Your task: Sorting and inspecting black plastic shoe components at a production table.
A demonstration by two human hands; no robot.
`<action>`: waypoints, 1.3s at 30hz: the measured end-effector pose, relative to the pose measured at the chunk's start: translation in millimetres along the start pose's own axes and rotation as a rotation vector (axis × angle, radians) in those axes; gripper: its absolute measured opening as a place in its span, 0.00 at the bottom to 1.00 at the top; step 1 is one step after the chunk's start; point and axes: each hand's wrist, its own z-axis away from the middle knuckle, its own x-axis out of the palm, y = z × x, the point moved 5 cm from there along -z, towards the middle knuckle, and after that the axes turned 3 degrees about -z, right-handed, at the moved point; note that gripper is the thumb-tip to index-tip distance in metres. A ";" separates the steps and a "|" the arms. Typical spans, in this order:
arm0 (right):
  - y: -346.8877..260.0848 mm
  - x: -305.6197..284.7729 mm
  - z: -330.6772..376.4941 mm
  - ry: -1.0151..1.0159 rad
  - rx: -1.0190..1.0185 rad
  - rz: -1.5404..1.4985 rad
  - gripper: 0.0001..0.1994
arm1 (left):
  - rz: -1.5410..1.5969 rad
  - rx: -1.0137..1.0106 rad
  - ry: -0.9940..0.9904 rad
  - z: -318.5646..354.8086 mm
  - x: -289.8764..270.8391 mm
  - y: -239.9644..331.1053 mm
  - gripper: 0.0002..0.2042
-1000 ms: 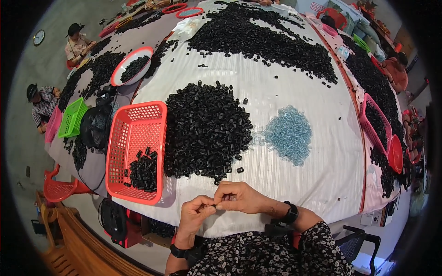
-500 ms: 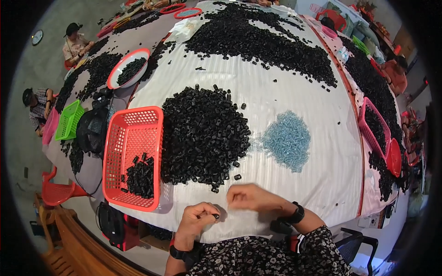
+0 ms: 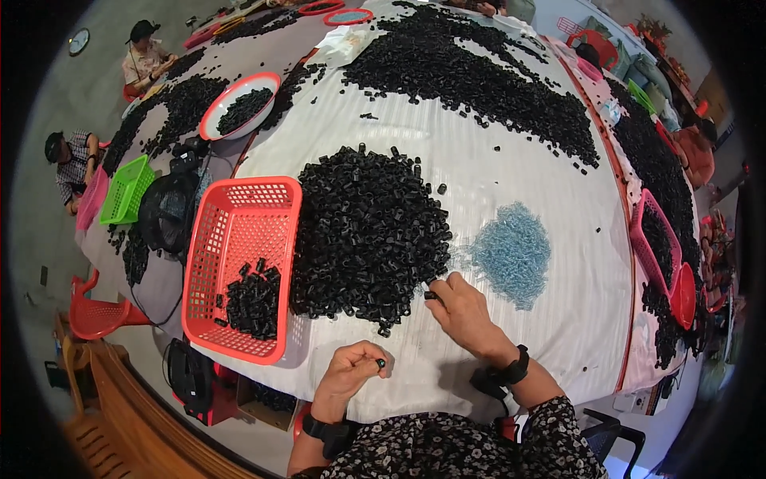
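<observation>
My left hand (image 3: 348, 380) is closed at the table's near edge, pinching a small black plastic cylinder (image 3: 381, 363) between thumb and fingertips. Farther forward and to the right, my right hand (image 3: 465, 314) has its fingertips closed on another black cylinder (image 3: 432, 295). That one is at the near right border of a large heap of the same black pieces (image 3: 371, 231). Right of the heap lies a smaller mound of thin, pale blue, shiny pieces (image 3: 513, 254), too fine to make out singly. A red plastic basket (image 3: 293, 263) left of the heap holds some black pieces (image 3: 255, 299).
White sheeting (image 3: 558, 343) covers the table. More black pieces (image 3: 479, 76) spread across its far side. A red-rimmed white basin (image 3: 209, 124) and a green basket (image 3: 128, 191) are at the left, a pink basket (image 3: 654, 243) at the right. People sit around the sides.
My right hand has moved forward and right, from beside my left hand to the heap's edge, and now grips a black cylinder. My left hand still holds its piece. The whole view has shifted slightly.
</observation>
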 end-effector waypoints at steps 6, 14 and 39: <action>-8.1 17.5 -6.4 0.089 -0.102 0.082 0.06 | 0.025 0.001 0.015 -4.0 -1.3 -3.9 0.07; -22.9 19.4 6.0 -0.003 -0.200 0.009 0.08 | 0.020 0.017 -0.012 -3.0 -7.8 -8.0 0.06; -14.5 10.5 8.4 0.083 -0.087 -0.096 0.06 | 0.017 0.033 0.065 2.2 -3.5 -4.7 0.06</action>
